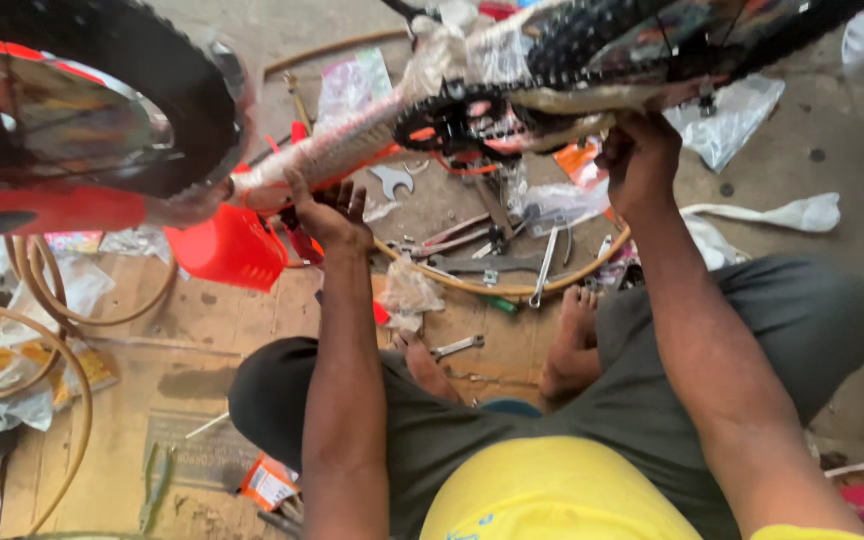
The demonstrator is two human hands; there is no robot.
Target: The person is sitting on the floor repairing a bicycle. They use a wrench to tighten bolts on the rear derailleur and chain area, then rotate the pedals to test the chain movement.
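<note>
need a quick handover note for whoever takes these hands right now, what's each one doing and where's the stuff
Left hand: gripping the plastic-wrapped orange bicycle frame tube.
Right hand: holding the frame underside beside the black toothed chainring.
Bicycle is raised above the lap; black knobby tyre at upper left.
Below on the floor: silver open-ended spanner between the bare feet, more metal hand tools inside the tan rubber hoop, orange plastic bin.
Done: wrapping is still on the frame. Left: cannot tell.
</note>
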